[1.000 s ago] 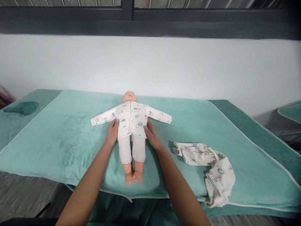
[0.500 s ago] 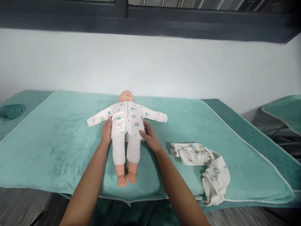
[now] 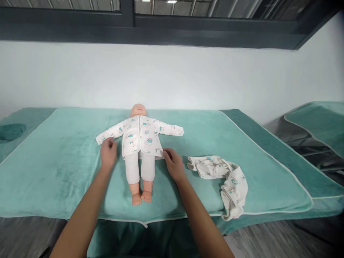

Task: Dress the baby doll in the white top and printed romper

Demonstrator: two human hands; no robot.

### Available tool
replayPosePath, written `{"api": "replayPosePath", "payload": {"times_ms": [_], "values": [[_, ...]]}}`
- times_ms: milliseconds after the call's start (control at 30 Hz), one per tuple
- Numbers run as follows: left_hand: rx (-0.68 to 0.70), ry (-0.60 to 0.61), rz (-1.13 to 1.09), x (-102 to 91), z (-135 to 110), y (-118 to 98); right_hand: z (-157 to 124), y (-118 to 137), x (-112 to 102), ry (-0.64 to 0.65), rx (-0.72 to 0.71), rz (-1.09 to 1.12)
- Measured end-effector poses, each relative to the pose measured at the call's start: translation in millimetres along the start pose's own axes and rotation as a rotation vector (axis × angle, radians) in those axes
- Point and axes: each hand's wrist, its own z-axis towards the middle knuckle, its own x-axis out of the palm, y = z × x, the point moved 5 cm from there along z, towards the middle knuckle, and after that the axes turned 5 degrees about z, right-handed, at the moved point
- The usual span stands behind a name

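A baby doll (image 3: 138, 110) lies on its back with its feet toward me. It wears a white baby shirt (image 3: 143, 136) with teal and red prints, fastened down the front, and its sleeves spread to both sides. White fabric covers its legs (image 3: 132, 168) down to the shins; the feet are bare. Just below the left-hand sleeve, my left hand (image 3: 108, 154) has loosely curled fingers with nothing visible in them. At the shirt's lower right corner, my right hand (image 3: 174, 164) pinches the hem between thumb and fingers.
Crumpled printed baby trousers (image 3: 233, 182) lie to the right, near the front edge. A teal padded cover (image 3: 67, 161) spreads under everything. Behind it rises a white wall (image 3: 172, 75) beneath a dark window frame (image 3: 188, 32). More teal fabric (image 3: 319, 122) sits at far right.
My left hand has moved off the shirt's side, outward to below the sleeve. My right hand has shifted down to the hem corner. The view has turned slightly right.
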Motion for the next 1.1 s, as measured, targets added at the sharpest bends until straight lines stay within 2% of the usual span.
{"api": "replayPosePath", "payload": {"times_ms": [67, 167, 233, 333, 433, 500, 533, 600, 667, 767, 833, 900, 1000, 1100], "values": [[0.092, -0.041, 0.236, -20.7, 14, 10, -14, 1, -7, 0.0, 0.006, -0.007], [0.103, -0.056, 0.44, -40.6, 30, 24, -26, 4, -10, 0.035, -0.019, -0.048], [0.079, -0.077, 0.508, -45.9, 34, 28, -30, 7, -8, 0.037, -0.052, -0.07], [0.077, -0.104, 0.54, -46.0, 30, 26, -40, 11, -16, -0.073, -0.133, -0.077], [0.129, -0.113, 0.528, -45.4, 25, 23, -69, 14, -44, -0.224, -0.273, -0.235], [0.151, -0.111, 0.499, -46.3, 22, 22, -100, 14, -76, -0.35, -0.327, -0.451], [0.153, -0.105, 0.476, -46.7, 20, 22, -116, 11, -96, -0.438, -0.305, -0.574], [0.15, -0.069, 0.419, -46.4, 14, 18, -147, 2, -140, -0.575, -0.143, -0.774], [0.162, 0.008, 0.36, -44.4, 2, 12, -169, -13, -179, -0.599, 0.089, -0.851], [0.196, 0.151, 0.269, -42.2, -31, -5, -181, -34, -211, -0.472, 0.335, -0.725], [0.207, 0.255, 0.168, -41.2, -66, -16, -177, -34, -214, -0.37, 0.392, -0.578], [0.274, 0.372, 0.043, -38.5, -108, -30, -166, -18, -204, -0.285, 0.367, -0.434], [0.489, 0.417, -0.008, -34.6, -167, -51, -144, 29, -174, -0.196, 0.218, -0.257], [0.66, 0.51, 0.099, -20.6, -203, -63, -126, 72, -137, -0.144, 0.123, -0.027]]}}
